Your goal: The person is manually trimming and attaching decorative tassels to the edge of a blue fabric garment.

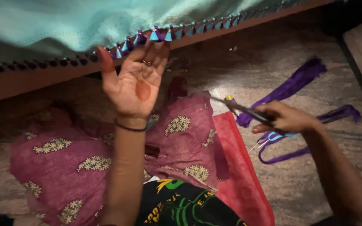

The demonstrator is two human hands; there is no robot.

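Head view looks down on a left hand (135, 86) raised palm-up, fingers spread open, its tips touching the tasselled edge (164, 34) of a teal cloth (63, 21) at twelve o'clock. A wooden rail (30, 81) runs under that edge. At three o'clock the right hand (288, 118) is closed around one pair of scissors (239, 108), blades pointing toward nine o'clock. Beyond it, at two o'clock, lie two bundles of purple thread (298, 79). One red mat (239, 171) and a magenta flowered garment (84, 159) cover the person's lap at six o'clock. Underneath is a mottled stone floor (306, 175), dimly lit.
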